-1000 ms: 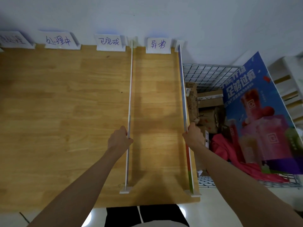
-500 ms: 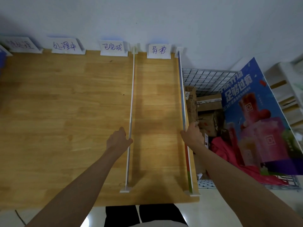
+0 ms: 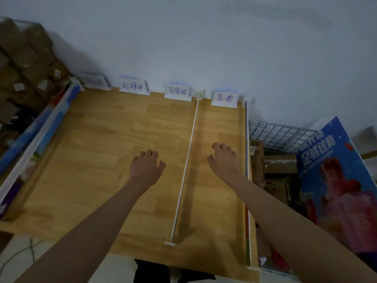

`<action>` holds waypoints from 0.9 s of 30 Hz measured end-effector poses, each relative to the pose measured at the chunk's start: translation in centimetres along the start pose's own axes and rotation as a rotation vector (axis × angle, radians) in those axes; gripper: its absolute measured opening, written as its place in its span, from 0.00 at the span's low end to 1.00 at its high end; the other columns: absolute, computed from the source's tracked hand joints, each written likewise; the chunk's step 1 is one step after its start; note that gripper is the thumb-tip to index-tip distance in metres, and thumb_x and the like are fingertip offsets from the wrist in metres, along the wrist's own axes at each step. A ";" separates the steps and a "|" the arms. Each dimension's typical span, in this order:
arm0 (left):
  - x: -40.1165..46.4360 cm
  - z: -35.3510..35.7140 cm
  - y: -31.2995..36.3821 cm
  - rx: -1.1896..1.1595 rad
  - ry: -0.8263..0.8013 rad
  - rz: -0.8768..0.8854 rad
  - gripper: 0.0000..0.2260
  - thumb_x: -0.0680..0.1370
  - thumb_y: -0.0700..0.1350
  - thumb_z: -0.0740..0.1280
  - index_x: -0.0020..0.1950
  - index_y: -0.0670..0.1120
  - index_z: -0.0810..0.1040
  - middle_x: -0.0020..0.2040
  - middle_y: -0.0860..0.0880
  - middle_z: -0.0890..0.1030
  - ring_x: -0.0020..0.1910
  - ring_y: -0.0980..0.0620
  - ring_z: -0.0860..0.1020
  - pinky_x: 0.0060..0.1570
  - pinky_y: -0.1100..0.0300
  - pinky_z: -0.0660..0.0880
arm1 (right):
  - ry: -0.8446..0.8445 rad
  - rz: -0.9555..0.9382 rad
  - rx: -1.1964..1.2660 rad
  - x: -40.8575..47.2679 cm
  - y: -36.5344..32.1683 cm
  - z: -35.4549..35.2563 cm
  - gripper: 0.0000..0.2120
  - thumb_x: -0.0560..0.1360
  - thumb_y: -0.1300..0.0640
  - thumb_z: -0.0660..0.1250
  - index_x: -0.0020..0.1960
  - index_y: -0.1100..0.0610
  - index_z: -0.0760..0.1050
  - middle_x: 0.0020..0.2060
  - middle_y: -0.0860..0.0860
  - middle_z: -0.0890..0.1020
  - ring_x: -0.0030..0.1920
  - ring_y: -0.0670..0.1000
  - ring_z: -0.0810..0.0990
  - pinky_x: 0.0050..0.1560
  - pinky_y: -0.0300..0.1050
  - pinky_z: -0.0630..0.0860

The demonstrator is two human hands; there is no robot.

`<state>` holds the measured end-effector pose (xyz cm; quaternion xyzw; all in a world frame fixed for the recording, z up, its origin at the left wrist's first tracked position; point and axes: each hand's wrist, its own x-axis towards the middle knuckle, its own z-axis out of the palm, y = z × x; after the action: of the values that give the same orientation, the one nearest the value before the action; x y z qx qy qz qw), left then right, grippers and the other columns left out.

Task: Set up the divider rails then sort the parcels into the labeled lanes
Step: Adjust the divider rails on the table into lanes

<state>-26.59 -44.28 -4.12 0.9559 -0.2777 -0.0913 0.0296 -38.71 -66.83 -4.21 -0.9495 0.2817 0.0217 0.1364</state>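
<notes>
A thin white divider rail (image 3: pixel 186 160) runs front to back across the wooden table (image 3: pixel 102 160). A second rail (image 3: pixel 247 152) stands along the table's right edge, and a third rail (image 3: pixel 47 123) along the left edge. My left hand (image 3: pixel 145 168) hovers left of the middle rail, fingers loosely curled, holding nothing. My right hand (image 3: pixel 223 162) hovers between the middle and right rails, also empty. Several white lane labels (image 3: pixel 177 91) stand along the back edge. Brown parcels (image 3: pixel 275 170) lie in a wire basket (image 3: pixel 279 133) on the right.
A blue and pink poster board (image 3: pixel 336 176) leans in the basket. Stacked cardboard boxes (image 3: pixel 24 64) fill the far left beyond the left rail. A white wall (image 3: pixel 204 37) closes the back. Cables (image 3: pixel 22 250) lie on the floor at the front left.
Both hands have let go of the rails and lifted off them. The view has swung left, revealing the left rail and the stacked boxes.
</notes>
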 end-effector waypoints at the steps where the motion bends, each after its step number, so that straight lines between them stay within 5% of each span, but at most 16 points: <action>1: -0.5 -0.4 -1.1 0.023 0.034 -0.005 0.19 0.82 0.54 0.55 0.67 0.46 0.73 0.64 0.48 0.75 0.64 0.46 0.72 0.62 0.49 0.69 | 0.000 -0.041 -0.009 0.2 -1.3 0.1 0.16 0.80 0.52 0.59 0.66 0.55 0.70 0.60 0.54 0.75 0.61 0.58 0.74 0.60 0.54 0.71; 11: -5.9 -3.2 -13.6 0.116 0.148 -0.137 0.21 0.82 0.55 0.56 0.69 0.45 0.73 0.66 0.46 0.74 0.65 0.45 0.72 0.64 0.48 0.68 | 0.043 -0.312 -0.011 -1.1 -15.2 2.1 0.22 0.79 0.50 0.59 0.71 0.54 0.67 0.64 0.54 0.75 0.64 0.57 0.73 0.63 0.54 0.71; 27: -14.1 -5.0 -35.5 0.084 0.098 -0.276 0.21 0.83 0.57 0.54 0.71 0.48 0.69 0.71 0.47 0.71 0.69 0.46 0.70 0.67 0.47 0.66 | -0.030 -0.360 -0.008 -7.3 -36.5 9.5 0.24 0.82 0.49 0.55 0.76 0.54 0.61 0.70 0.55 0.70 0.68 0.57 0.70 0.67 0.53 0.69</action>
<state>-18.70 -6.73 -0.81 0.9887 -0.1454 -0.0360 -0.0098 -24.79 -31.08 -3.46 -0.9847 0.1051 0.0124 0.1385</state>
